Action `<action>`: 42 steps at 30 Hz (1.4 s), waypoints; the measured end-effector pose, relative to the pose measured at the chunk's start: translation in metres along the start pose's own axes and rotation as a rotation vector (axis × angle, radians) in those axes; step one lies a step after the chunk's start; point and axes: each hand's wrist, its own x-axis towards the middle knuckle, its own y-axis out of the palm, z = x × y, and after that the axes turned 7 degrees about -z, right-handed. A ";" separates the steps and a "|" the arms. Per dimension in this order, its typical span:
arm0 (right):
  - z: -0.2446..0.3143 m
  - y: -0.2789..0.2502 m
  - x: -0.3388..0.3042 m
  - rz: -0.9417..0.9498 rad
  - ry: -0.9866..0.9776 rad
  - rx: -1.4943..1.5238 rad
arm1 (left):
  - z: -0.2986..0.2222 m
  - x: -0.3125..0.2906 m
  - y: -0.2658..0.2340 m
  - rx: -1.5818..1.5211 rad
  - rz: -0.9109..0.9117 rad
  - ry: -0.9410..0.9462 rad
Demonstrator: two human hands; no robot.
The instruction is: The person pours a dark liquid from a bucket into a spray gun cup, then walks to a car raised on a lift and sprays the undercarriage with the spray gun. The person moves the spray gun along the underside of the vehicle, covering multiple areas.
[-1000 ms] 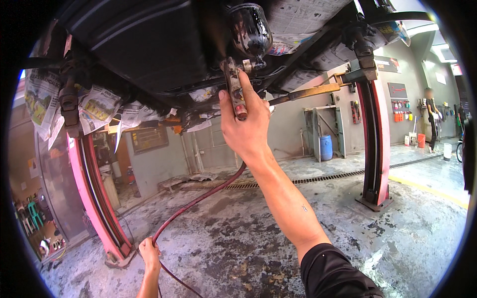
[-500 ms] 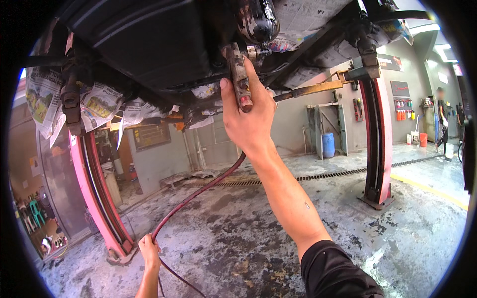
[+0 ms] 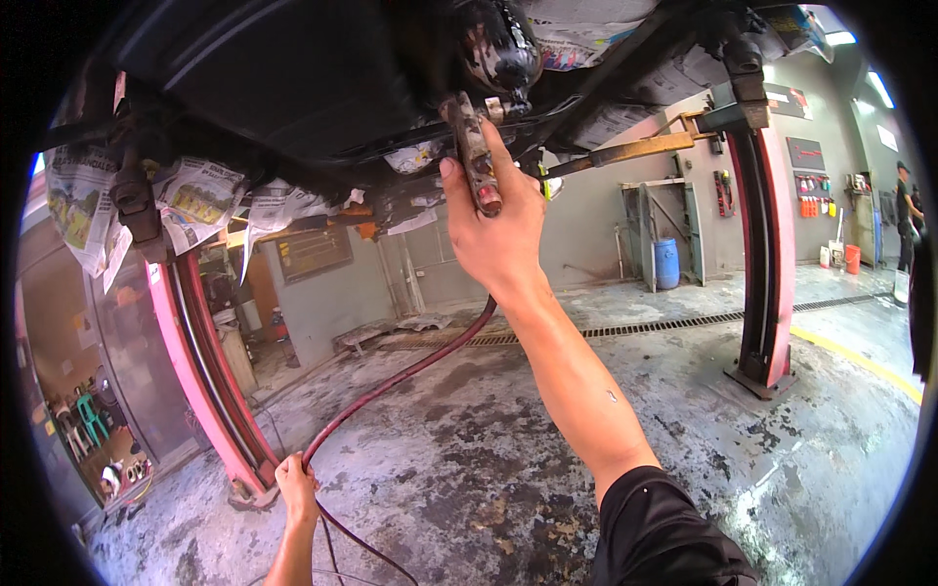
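Note:
Raised in front of me, my right hand (image 3: 500, 234) is wrapped round a paint-spattered spray gun (image 3: 476, 161), thumb on its left side and fingers on the right. A black-smeared, rounded canister (image 3: 496, 47) sits at the gun's upper end, just under the dark vehicle underbody (image 3: 274, 88). From behind my right wrist a dark red hose (image 3: 391, 379) curves down to the lower left. There my left hand (image 3: 296, 485) is closed round it, and the hose hangs on below. The trigger is hidden by my right hand. No spray can be made out.
Newspaper sheets (image 3: 93, 200) hang from the vehicle's edges. Red lift posts stand left (image 3: 203, 361) and right (image 3: 768, 264), with a yellowish lift arm (image 3: 635, 152) reaching under. Further back are a blue drum (image 3: 666, 264), a floor drain grate (image 3: 674, 324) and another person (image 3: 904, 220).
The view has turned a little, so the posts and background sit further right. My right hand and spray gun appear slightly lower against the underbody. Both grips are unchanged.

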 end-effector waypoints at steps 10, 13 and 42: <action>-0.046 0.008 -0.007 -0.049 -0.047 0.137 | 0.006 -0.003 0.024 0.018 -0.071 0.001; -0.051 0.006 0.000 -0.064 -0.091 0.135 | 0.004 0.000 0.032 0.016 -0.060 -0.001; -0.047 0.003 0.004 -0.009 -0.026 -0.015 | 0.001 -0.004 0.037 0.038 -0.037 0.018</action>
